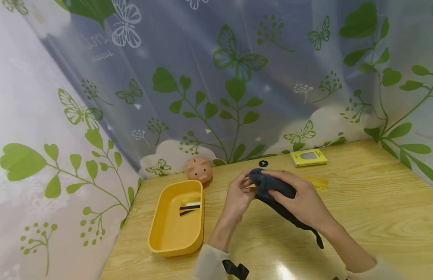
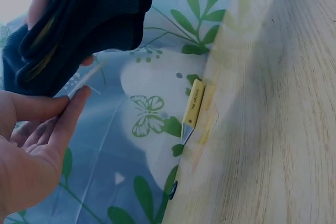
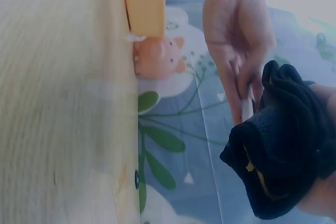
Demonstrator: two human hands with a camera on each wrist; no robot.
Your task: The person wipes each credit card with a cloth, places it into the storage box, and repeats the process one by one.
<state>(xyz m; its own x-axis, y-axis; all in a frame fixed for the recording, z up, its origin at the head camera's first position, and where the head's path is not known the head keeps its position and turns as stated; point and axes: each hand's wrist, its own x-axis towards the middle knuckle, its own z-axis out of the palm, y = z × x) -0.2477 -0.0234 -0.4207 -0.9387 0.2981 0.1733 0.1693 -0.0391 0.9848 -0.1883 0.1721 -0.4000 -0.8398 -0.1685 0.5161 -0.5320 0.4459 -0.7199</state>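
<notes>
Here, the right hand [image 1: 304, 198] curls round a dark cloth [image 1: 276, 186] – the left hand [image 1: 238, 195], thumb against finger, pinches a thin pale piece [image 2: 84, 82].

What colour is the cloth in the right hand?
The cloth is dark blue-grey, clearest in the head view.

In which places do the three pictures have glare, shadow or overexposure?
Head view: bright glare on the wooden table, near the picture's bottom; left wrist: soft shadow across the table, overexposed upper left corner; right wrist: overexposed upper right corner.
</notes>
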